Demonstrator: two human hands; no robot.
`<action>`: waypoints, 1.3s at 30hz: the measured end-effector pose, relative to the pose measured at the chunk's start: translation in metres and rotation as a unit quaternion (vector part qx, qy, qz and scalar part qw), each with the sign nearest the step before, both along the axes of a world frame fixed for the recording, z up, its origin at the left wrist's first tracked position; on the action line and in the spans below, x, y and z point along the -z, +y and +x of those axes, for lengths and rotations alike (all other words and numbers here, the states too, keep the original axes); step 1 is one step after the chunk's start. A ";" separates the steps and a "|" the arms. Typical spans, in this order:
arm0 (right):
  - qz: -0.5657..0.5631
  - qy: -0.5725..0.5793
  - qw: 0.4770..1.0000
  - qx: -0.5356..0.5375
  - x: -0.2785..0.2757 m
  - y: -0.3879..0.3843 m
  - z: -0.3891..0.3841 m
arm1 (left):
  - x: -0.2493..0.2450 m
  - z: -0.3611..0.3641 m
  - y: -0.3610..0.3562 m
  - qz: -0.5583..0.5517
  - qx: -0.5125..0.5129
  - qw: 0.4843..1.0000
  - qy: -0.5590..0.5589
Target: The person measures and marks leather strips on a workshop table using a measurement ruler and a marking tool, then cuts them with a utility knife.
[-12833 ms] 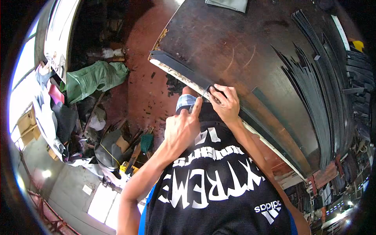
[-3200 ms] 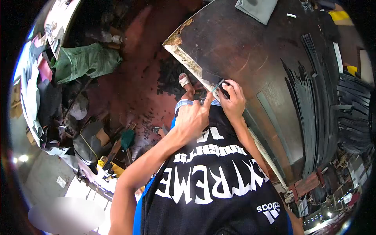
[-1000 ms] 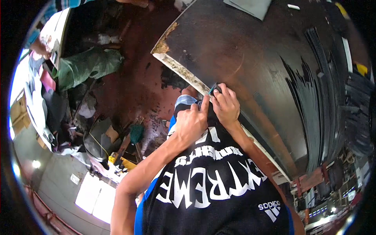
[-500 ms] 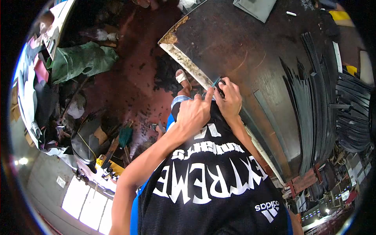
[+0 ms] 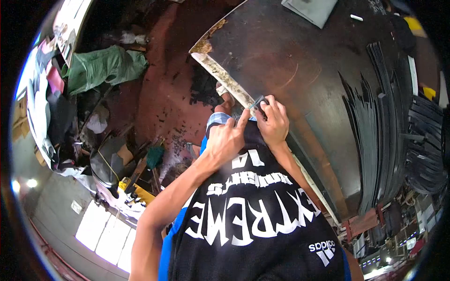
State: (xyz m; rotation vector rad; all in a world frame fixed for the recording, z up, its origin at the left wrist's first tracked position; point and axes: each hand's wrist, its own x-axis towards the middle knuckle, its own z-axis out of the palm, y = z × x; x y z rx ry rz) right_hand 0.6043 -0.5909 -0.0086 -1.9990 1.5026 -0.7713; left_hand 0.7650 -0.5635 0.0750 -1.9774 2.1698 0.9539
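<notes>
Workshop — scarred workbench [image 5: 290, 56], stacked strips [image 5: 375, 117].

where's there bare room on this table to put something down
The table is bare in a wide patch bordered by the right hand, the grey sheet and the black strips. A narrower bare band runs between its near edge and the strips. Crowded: the strips on the right, and where the left hand meets the right at the dark piece.
</notes>
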 end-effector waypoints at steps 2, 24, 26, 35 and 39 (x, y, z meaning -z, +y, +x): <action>-0.012 0.007 1.000 -0.003 0.004 0.001 0.000 | 0.012 0.010 0.012 -0.008 -0.004 1.000 0.008; -0.016 0.002 0.998 0.056 0.003 0.009 0.005 | 0.000 0.072 -0.060 -0.256 0.177 0.949 -0.054; -0.032 0.009 0.997 0.063 0.002 0.007 0.006 | 0.008 0.084 -0.061 -0.280 0.214 0.933 -0.069; 0.023 0.092 0.994 0.061 -0.011 0.007 0.010 | -0.020 0.150 -0.036 -0.183 0.129 0.974 0.025; 0.058 0.170 0.980 0.084 -0.031 0.023 0.003 | 0.039 0.128 -0.077 -0.322 0.124 0.929 0.131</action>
